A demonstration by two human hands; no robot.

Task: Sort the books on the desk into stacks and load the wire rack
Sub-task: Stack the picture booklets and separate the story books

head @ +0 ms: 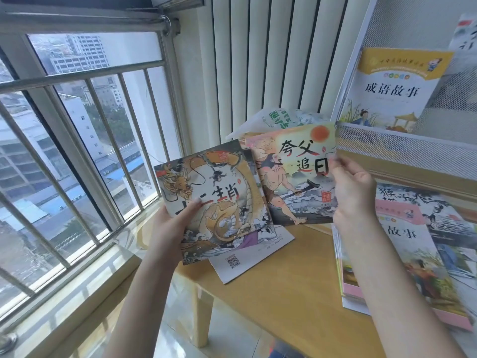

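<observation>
Wooden counter (291, 275): left hand (175, 223) grips dragon book (214, 200), right hand (353, 192) pinches sun-chaser book (294, 177); both raised, apparently for sorting. Wire rack (402, 151) w/ one book, right.

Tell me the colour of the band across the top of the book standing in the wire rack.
Yellow band, above a white cover; head view.
</observation>
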